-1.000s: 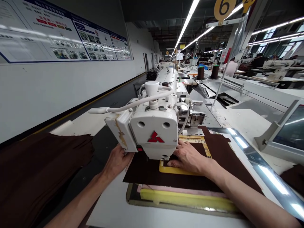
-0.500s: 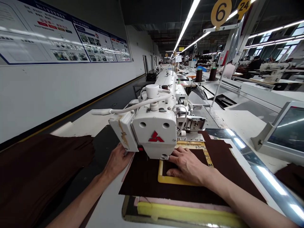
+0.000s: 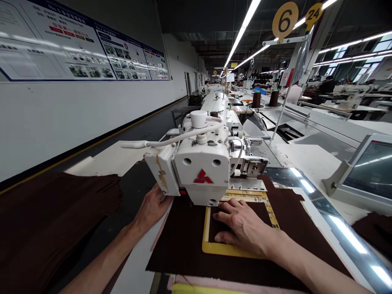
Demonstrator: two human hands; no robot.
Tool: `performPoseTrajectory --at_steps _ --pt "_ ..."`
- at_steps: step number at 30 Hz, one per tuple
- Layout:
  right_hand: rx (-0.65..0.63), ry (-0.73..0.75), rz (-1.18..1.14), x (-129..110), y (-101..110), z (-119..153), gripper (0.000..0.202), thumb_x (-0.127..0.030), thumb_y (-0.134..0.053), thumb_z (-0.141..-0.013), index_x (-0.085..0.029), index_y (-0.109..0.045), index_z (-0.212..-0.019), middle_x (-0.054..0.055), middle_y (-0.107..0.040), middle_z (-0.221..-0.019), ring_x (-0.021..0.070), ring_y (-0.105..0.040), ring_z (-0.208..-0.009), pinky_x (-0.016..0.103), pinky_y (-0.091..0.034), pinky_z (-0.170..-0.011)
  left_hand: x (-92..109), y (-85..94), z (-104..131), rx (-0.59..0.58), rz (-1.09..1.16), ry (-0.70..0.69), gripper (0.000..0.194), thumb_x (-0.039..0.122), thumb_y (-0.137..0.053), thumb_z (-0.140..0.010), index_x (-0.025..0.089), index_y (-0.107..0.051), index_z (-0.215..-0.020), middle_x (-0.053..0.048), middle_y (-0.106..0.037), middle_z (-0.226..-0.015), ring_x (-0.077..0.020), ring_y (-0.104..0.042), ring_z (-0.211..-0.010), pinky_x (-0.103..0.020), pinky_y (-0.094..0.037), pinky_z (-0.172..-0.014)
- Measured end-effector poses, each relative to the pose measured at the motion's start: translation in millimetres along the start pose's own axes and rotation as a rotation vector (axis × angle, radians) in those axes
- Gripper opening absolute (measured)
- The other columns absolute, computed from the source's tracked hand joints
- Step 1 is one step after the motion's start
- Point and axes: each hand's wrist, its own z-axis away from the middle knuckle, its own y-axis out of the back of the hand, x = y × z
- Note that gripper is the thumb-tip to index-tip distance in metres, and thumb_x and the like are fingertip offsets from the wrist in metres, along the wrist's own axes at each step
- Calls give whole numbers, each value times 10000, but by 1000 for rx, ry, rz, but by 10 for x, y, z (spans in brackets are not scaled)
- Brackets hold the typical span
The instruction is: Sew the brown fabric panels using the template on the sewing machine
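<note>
Cloth [image 3: 177, 253], in the head view, lies beneath and in front of the machine [image 3: 202, 157]; the frame [image 3: 228, 248] sits on it, in front and to the right; the right hand [image 3: 243, 224] is spread over the frame's opening; the left hand [image 3: 153, 207] is at the machine's left, fingertips hidden, grip impossible to tell; the step seems to be steadying cloth and frame; any shift would call for even pressure, fingers clear of the machine's underside.

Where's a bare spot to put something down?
The dark tabletop looks bare between the brown fabric pile and the left hand. So does the white tabletop beside the screen. It's crowded by the sewing machine head, with the right hand and yellow frame.
</note>
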Motion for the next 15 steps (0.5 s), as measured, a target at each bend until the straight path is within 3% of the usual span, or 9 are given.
performPoseTrajectory --at_steps 5,11,15 --pt "-2 -2 -29 -65 -20 62 438 -545 -692 -958 -283 -665 -1308 74 -583 -1426 312 -524 -1186 485 -434 -1012 10 -6 5 -1 15 15 425 507 -474 -950 213 -684 -727 -93 -739 -875 -293 -743 -973 -298 -608 -759" --pt "-34 -24 -56 -162 -43 153 459 -540 -698 -951 -284 -660 -1330 84 -561 -1468 332 -523 -1197 510 -447 -1006 30 -3 15 -4 34 -4 403 491 -478 -954 195 -717 -819 -101 -746 -892 -284 -749 -945 -282 -605 -710" --pt "-33 -23 -55 -178 -29 157 465 -538 -707 -944 -287 -657 -1332 80 -524 -1519 335 -522 -1190 512 -450 -1002 36 15 16 -14 32 -38 411 450 -479 -970 205 -687 -713 -96 -744 -848 -292 -744 -953 -297 -601 -734"
